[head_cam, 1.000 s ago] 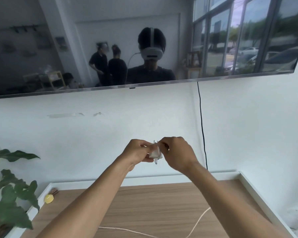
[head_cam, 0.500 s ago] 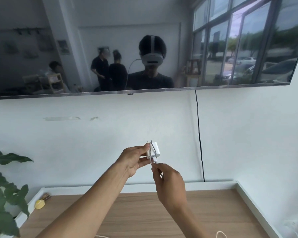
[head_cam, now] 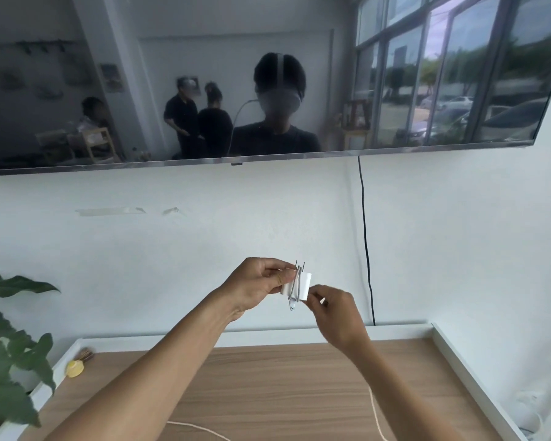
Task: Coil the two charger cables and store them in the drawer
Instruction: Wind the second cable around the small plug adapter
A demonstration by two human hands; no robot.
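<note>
Entry: I read this as a living-room-style space. Wall-mounted TV (head_cam: 299,33) across the top, wood-topped cabinet (head_cam: 268,396) below, houseplant (head_cam: 10,361) lower left. The screen reflects tall windows (head_cam: 442,74) and standing people (head_cam: 198,122). Home or studio: cannot tell.

I have open air around the left hand (head_cam: 261,281) and right hand (head_cam: 334,310), both on the charger (head_cam: 299,286) in front of the wall (head_cam: 172,249). The screen (head_cam: 395,90) caps the room overhead. A black cord (head_cam: 365,249) hangs just right of the hands. Below, the wooden top (head_cam: 268,393) is mostly bare, with 2 stretches of white cable (head_cam: 374,412) across its near part. A plant (head_cam: 10,361) crowds the left edge, a yellow object (head_cam: 74,368) sits back-left, and a raised rim (head_cam: 458,356) bounds the right.
</note>
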